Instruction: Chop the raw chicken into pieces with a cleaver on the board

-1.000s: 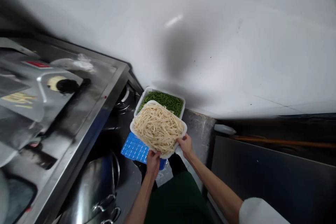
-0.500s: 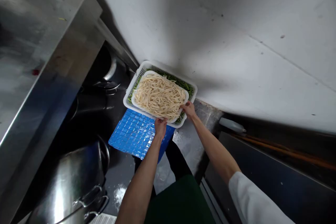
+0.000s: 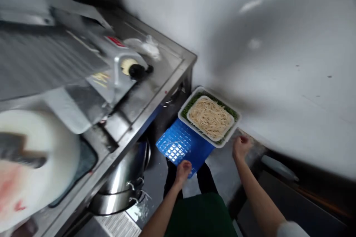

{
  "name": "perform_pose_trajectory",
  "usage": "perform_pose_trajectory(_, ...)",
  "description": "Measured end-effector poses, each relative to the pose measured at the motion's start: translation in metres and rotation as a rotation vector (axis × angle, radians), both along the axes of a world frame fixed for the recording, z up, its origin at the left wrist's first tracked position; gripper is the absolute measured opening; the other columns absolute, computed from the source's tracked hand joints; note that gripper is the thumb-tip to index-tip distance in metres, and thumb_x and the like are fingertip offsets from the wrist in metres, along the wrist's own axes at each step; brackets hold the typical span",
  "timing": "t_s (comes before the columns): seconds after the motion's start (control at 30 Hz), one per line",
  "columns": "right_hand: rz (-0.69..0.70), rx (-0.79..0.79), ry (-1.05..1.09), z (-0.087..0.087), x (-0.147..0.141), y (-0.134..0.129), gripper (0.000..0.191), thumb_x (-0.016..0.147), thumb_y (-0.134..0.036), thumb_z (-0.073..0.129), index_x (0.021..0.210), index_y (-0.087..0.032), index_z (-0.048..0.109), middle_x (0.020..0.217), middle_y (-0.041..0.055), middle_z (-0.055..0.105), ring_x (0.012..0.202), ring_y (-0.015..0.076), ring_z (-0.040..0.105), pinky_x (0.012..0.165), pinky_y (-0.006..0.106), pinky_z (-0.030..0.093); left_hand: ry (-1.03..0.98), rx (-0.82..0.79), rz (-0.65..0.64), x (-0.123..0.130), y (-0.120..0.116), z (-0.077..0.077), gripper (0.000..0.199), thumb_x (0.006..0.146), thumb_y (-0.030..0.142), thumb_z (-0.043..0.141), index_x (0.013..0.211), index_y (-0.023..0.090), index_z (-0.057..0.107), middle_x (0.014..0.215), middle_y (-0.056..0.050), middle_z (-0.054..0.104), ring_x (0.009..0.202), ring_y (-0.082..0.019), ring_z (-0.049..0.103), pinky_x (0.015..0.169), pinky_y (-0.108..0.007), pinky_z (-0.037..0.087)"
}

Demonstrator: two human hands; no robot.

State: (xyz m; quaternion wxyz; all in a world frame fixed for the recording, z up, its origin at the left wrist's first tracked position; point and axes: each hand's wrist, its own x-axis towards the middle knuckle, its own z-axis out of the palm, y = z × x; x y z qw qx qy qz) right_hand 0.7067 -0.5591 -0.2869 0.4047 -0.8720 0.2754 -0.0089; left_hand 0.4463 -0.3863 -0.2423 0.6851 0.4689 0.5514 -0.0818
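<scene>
My left hand (image 3: 183,169) is loosely curled, with nothing visible in it, in front of a blue plastic crate (image 3: 198,152). My right hand (image 3: 240,146) is curled too, apart from the right end of a white perforated basket (image 3: 222,145). That basket stands on the blue crate against the wall and holds green cut vegetables (image 3: 187,112). A smaller white tray (image 3: 190,118) rests on the greens, heaped with pale thin strips (image 3: 211,117).
On the left, a steel worktable (image 3: 167,89) carries a slicing machine (image 3: 114,66), a round white cutting board (image 3: 63,155) and a cleaver (image 3: 16,150). Large steel pots (image 3: 119,181) stand beneath. A white wall (image 3: 278,63) is ahead, a floor drain grate (image 3: 119,224) lower left.
Both hands have let go of the tray of pale strips and drawn back from it. My view has swung left, showing more of the worktable.
</scene>
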Motion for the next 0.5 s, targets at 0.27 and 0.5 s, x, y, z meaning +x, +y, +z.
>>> perform_pose_trajectory(0.27, 0.902, 0.572, 0.06, 0.179, -0.149, 0.223, 0.022, 0.084, -0.04, 0.057, 0.095, -0.023, 0.066, 0.085, 0.0047, 0.071, 0.076, 0.0203, 0.065, 0.075, 0.032, 0.051, -0.142, 0.337, -0.223, -0.096, 0.116, 0.187, 0.014, 0.074, 0.047, 0.074, 0.074, 0.033, 0.075, 0.076, -0.013, 0.071, 0.072, -0.031, 0.07, 0.07, -0.046, 0.058)
perform_pose_trajectory(0.5, 1.13, 0.587, 0.315, 0.254, -0.199, 0.415, 0.026, 0.06, -0.036, 0.083, 0.068, -0.024, 0.061, 0.058, -0.0037, 0.058, 0.069, 0.019, 0.06, 0.068, 0.025, 0.043, -0.333, 0.771, 0.156, -0.112, 0.269, 0.315, 0.011, 0.071, 0.033, 0.078, 0.077, 0.024, 0.076, 0.084, -0.007, 0.071, 0.081, -0.024, 0.066, 0.079, -0.033, 0.055)
